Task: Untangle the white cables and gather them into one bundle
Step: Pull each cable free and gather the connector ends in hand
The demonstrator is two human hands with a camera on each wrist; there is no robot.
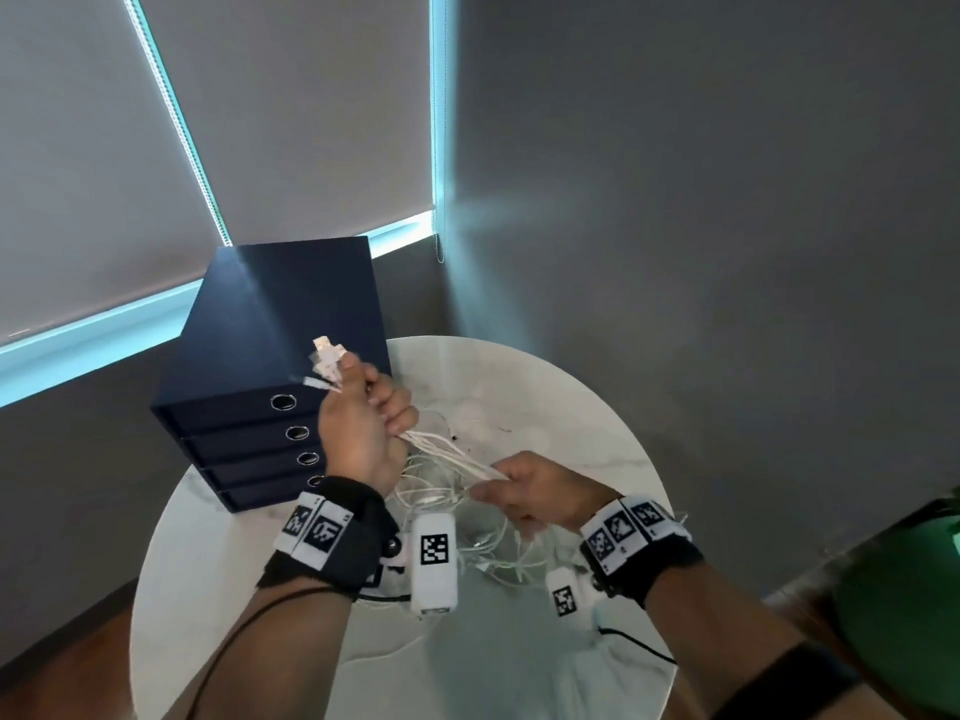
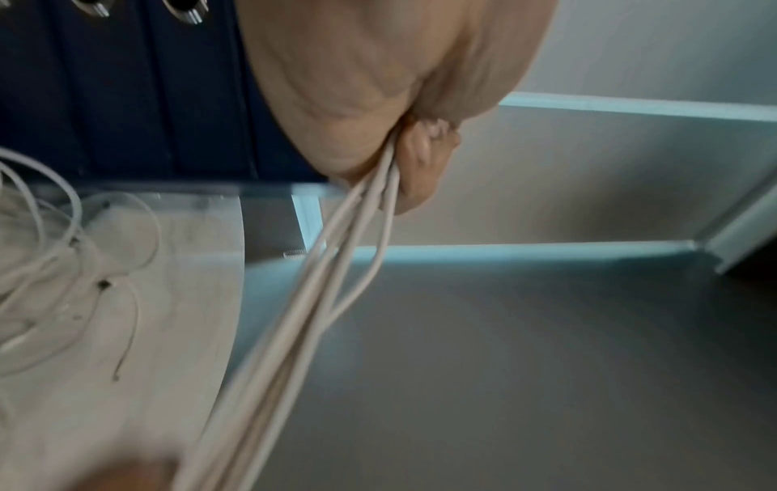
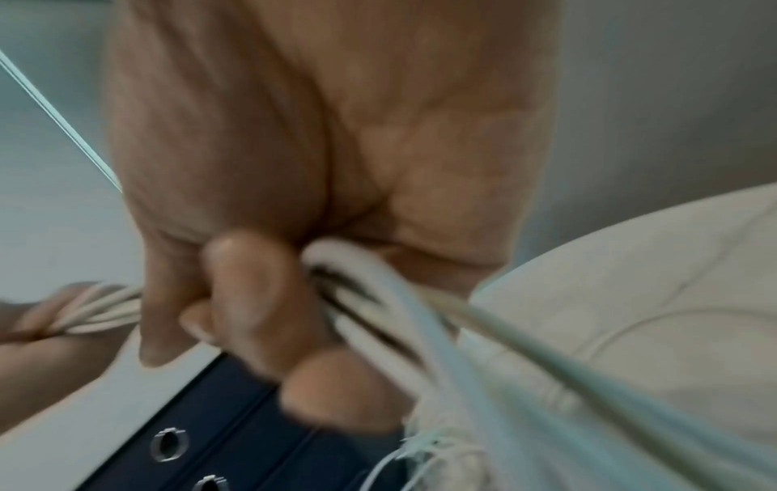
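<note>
Several white cables (image 1: 451, 453) stretch between my two hands above the round white table (image 1: 582, 407). My left hand (image 1: 369, 423) is raised in a fist and grips the cables near their plug ends (image 1: 327, 356), which stick out above the thumb. In the left wrist view the white cables (image 2: 336, 265) run down from my left hand (image 2: 403, 159). My right hand (image 1: 519, 485), lower and to the right, grips the same strands. In the right wrist view the white cables (image 3: 378, 299) pass through my right hand (image 3: 261, 292). A loose tangle of cables (image 1: 483, 537) lies on the table under my hands.
A stack of dark blue binders (image 1: 270, 402) with metal ring holes stands on the table's left side, close to my left hand. Grey roller blinds (image 1: 260, 122) and a grey wall rise behind the table. A green object (image 1: 904, 589) is at the right edge.
</note>
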